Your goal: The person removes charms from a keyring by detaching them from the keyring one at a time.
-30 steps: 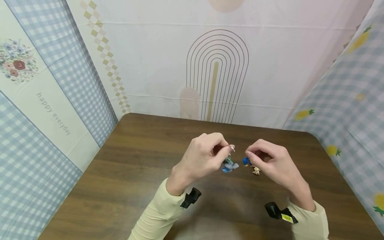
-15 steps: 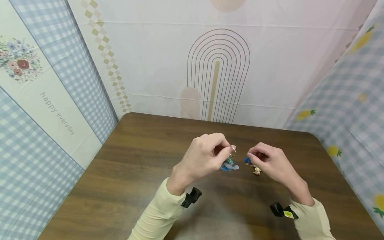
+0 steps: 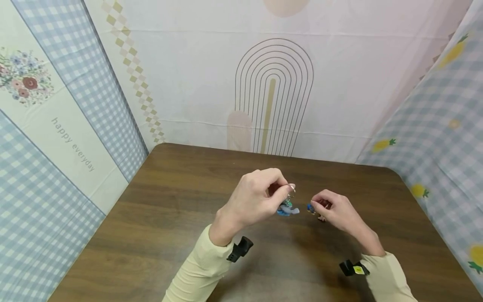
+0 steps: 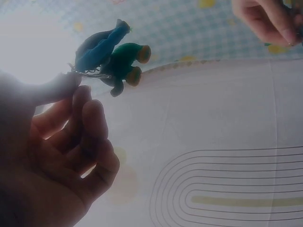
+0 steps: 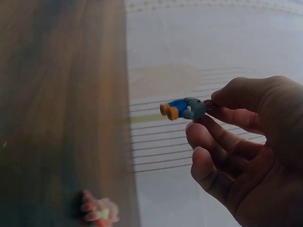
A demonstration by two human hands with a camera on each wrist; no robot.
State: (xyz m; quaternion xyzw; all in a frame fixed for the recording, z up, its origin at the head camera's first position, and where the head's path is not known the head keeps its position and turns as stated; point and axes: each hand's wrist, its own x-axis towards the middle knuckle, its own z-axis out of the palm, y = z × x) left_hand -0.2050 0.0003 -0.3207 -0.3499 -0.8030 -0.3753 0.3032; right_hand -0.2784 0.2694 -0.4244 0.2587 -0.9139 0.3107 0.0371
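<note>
My left hand (image 3: 254,199) pinches a metal key ring (image 3: 292,188) between thumb and fingertips. From it hang a grey-blue figurine charm (image 3: 289,210), seen as a blue shape in the left wrist view, and a green figurine charm (image 4: 124,60) with orange feet. To its right, my right hand (image 3: 337,209) pinches the top loop of a small blue figurine charm (image 5: 182,109) with a grey upper part and orange feet. Below the right hand, a pinkish-cream figurine (image 5: 101,211) lies on the table, partly hidden by the fingers in the head view.
The brown wooden table (image 3: 181,201) has a rounded far edge against a white printed cloth (image 3: 196,84). Blue checked cloths hang at the left (image 3: 113,138) and right (image 3: 445,147). Black wrist cameras are strapped to the left wrist (image 3: 241,248) and right wrist (image 3: 352,267).
My right hand has come lower in the head view with the blue charm, now covering more of the cream figurine. The left hand stays nearly still, its charms swinging slightly.
</note>
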